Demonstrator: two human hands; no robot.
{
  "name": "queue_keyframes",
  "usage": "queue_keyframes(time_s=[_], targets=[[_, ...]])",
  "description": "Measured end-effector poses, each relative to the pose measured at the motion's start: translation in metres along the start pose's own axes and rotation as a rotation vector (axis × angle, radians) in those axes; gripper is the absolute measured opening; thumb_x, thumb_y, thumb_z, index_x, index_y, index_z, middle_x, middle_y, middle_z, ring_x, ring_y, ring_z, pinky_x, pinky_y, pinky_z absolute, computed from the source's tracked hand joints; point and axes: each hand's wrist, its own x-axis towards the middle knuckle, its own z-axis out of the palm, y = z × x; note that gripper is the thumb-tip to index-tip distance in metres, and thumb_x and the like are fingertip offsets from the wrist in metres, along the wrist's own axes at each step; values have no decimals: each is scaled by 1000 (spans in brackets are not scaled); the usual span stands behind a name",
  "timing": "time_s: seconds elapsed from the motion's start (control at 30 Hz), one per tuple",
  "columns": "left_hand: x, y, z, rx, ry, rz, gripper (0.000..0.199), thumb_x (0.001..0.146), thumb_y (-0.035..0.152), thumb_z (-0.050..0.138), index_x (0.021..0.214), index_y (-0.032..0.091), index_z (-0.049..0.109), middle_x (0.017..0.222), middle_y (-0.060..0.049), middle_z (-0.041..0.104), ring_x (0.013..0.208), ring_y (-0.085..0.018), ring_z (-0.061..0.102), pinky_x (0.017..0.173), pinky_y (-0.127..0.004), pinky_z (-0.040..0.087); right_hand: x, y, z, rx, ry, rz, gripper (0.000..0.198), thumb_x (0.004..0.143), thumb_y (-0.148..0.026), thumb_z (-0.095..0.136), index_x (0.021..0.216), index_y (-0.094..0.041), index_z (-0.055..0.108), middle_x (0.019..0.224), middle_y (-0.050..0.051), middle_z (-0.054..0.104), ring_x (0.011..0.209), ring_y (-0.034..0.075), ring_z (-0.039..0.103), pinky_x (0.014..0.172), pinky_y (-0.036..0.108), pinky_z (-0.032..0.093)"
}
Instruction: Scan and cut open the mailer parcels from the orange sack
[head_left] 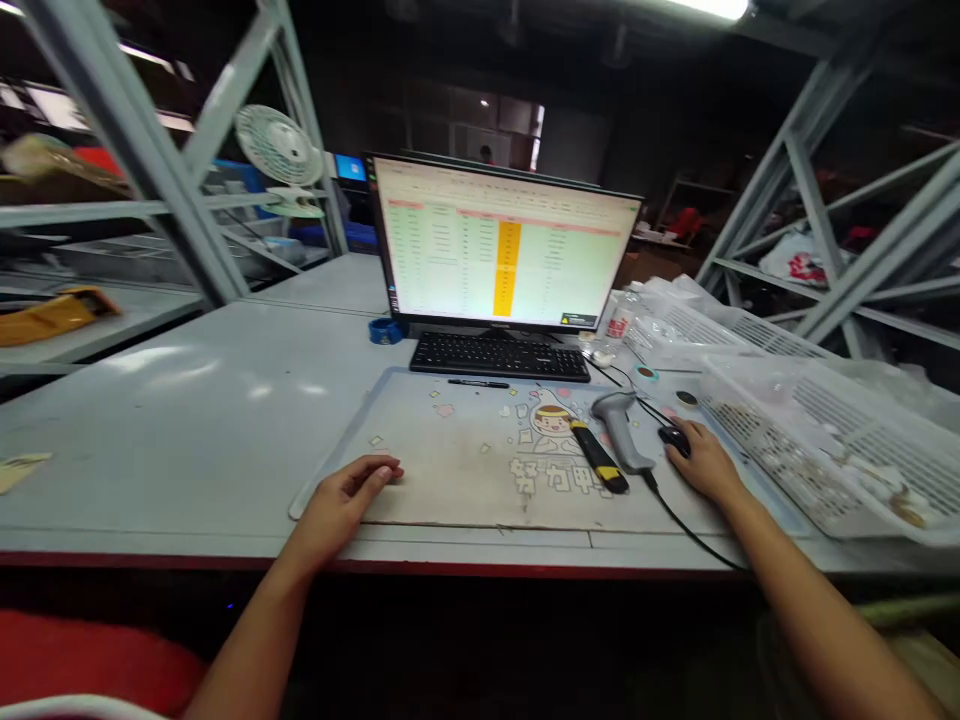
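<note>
My right hand point(707, 462) rests over a black computer mouse point(676, 440) at the right side of a printed desk mat point(442, 470), its fingers around the mouse. My left hand point(341, 500) lies on the mat's left part, loosely curled, with a gap between thumb and fingers and nothing visible in it. Between the hands lie a grey barcode scanner point(621, 430) with a black cable and a black-and-yellow utility knife point(598, 457). Behind them stands a monitor point(442, 250) showing a spreadsheet with an orange column. A black keyboard point(499, 355) sits below it, with a pen point(478, 383) in front.
White plastic baskets point(795, 470) with small items stand on the right. A blue tape roll point(385, 331) sits left of the keyboard, and a bottle point(621, 315) right of the monitor. Metal shelving frames both sides; a fan point(277, 147) is at the left.
</note>
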Motion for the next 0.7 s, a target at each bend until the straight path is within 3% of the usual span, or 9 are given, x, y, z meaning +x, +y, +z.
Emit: queue_keyframes(time_s=[0.17,0.37,0.53,0.7], targets=[[-2,-5,1,-57,-30,23,59,86,76,64,109,22,74,111,-10,79,113,-32,72,108,-44,53,0,15,15,88,71,-48,67,92,-61,51,141,-17,62,132,17,68,117,36,67,102,50,55],[-5,-4,1,-60,-26,31,53,90,71,61,109,22,74,107,-10,78,111,-30,72,105,-42,54,-10,19,35,202,215,17,71,87,-74,50,131,-20,65,133,14,69,122,38,66,109,52,51],[-6,-1,0,-52,-15,27,50,92,69,60,107,23,73,106,-10,78,113,-31,72,106,-43,54,-11,19,38,201,180,85,70,85,-76,47,128,-24,66,136,13,68,122,40,67,108,54,52],[-6,3,1,-68,-12,24,51,91,70,61,104,23,74,104,-10,78,110,-31,73,106,-45,55,-12,17,34,200,132,158,68,82,-77,49,123,-24,63,125,16,72,110,43,70,97,58,56]])
